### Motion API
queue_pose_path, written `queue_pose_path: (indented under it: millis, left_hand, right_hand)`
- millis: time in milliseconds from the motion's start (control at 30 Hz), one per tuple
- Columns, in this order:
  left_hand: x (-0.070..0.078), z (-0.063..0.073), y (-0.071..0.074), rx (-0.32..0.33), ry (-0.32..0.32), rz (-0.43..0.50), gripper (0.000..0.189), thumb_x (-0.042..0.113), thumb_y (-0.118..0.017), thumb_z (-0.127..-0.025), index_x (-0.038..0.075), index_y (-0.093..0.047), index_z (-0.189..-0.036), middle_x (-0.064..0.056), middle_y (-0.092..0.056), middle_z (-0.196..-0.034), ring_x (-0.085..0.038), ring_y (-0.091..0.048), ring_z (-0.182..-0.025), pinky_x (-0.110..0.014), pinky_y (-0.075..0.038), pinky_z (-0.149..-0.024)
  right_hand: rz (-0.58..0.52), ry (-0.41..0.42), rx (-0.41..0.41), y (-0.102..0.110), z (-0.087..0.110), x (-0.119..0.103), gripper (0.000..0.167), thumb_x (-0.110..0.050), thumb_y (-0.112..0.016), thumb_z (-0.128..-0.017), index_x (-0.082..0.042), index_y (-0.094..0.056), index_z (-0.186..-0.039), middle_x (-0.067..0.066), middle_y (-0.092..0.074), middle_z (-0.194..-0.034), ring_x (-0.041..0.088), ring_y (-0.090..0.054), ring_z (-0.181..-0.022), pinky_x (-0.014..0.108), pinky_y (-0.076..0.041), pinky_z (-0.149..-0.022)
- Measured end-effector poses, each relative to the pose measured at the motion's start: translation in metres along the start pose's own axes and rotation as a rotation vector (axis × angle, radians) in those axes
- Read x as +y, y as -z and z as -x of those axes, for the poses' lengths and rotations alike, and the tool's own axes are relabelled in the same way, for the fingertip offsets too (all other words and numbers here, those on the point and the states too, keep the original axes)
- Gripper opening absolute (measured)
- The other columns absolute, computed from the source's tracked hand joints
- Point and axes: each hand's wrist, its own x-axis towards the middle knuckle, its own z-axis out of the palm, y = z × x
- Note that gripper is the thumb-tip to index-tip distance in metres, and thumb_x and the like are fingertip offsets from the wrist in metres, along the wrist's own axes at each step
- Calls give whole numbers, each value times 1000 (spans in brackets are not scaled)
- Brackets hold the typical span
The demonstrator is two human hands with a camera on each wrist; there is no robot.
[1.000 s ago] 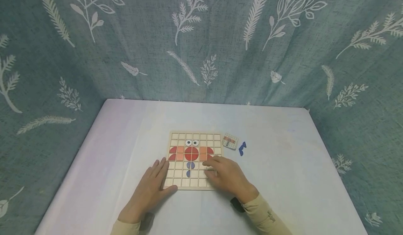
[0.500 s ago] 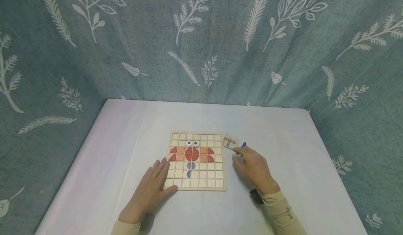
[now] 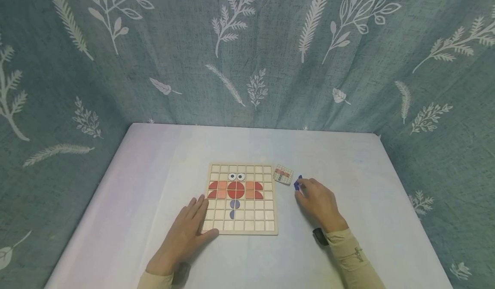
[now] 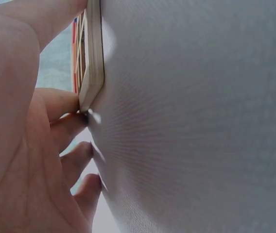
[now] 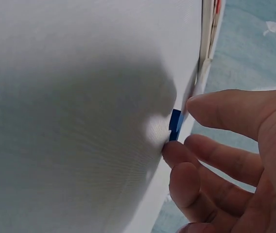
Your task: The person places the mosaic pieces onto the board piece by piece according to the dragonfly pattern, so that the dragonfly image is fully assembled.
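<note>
A square wooden grid board (image 3: 247,232) lies flat on the table. In it sit two eye pieces (image 3: 236,176), a red circle (image 3: 236,190), orange squares with red rounded pieces on both sides, and several blue half-round pieces (image 3: 234,204) below. My left hand (image 3: 187,233) rests at the board's near left corner, fingers straight along the left side and thumb on the front edge. Right of the board, my right hand (image 3: 319,201) reaches to loose blue pieces (image 3: 297,185). In the right wrist view a blue piece (image 5: 175,124) touches a fingertip, with the thumb apart from it.
A small pattern card (image 3: 283,174) lies beside the board's upper right corner, near the blue pieces. The white table (image 3: 328,151) meets a green leaf-print curtain (image 3: 270,87) at the back and sides.
My right hand has moved from over the board rightward to the loose blue pieces, passing near the card. My left hand has stayed at the board's corner.
</note>
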Motion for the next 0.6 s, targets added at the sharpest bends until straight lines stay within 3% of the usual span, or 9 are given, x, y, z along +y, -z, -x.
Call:
queue_pose_path:
  millis: [167, 600]
  left_hand:
    - [-1, 0, -1, -26, 16, -7, 91, 52, -71, -90, 0, -35, -156, -19, -33, -161, -42, -26, -149, -60, -23, -120]
    - [2, -1, 3, -16, 8, -22, 90, 51, -71, -91, 0, -36, -156, -19, -35, -161, -42, -28, -149, -59, -25, -119]
  right_hand:
    - [22, -32, -48, -3, -3, 0, 34, -13, -85, -80, -2, -73, -110, 9, -73, -91, 19, -63, -65, 33, -54, -53]
    - [32, -63, -102, -7, -16, -3, 34, -18, -83, -82, -4, -73, -111, 7, -70, -90, 15, -58, -64, 32, -53, -54]
